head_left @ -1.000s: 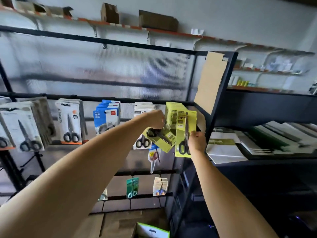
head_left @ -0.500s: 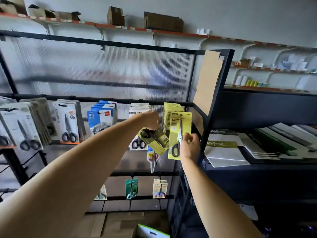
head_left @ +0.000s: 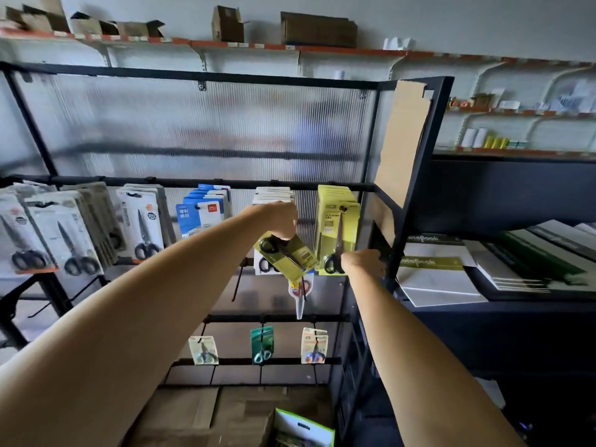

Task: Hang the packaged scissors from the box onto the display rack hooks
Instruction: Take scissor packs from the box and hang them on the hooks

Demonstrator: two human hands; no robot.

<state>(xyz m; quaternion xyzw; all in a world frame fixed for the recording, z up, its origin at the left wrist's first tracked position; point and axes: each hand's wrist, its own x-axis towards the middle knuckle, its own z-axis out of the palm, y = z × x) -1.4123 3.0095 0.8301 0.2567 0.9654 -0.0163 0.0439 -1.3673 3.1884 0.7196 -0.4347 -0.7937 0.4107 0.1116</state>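
Beside rack post [head_left: 416, 188], right hand [head_left: 364, 262] touches hung yellow pack [head_left: 338, 227].

White wall [head_left: 451, 17]; orange-edged shelf [head_left: 322, 50] with cardboard boxes [head_left: 317, 29]; ribbed translucent panel [head_left: 193, 130].

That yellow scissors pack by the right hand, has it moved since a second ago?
Yes. The yellow scissors pack now hangs flush on the stack, off the right hand.

1. A tilted yellow scissors pack [head_left: 285, 254] is gripped by the left hand [head_left: 280, 220], just left of the hanging yellow stack [head_left: 337, 227].
2. The stack's lower edge is touched by the right hand [head_left: 362, 261].
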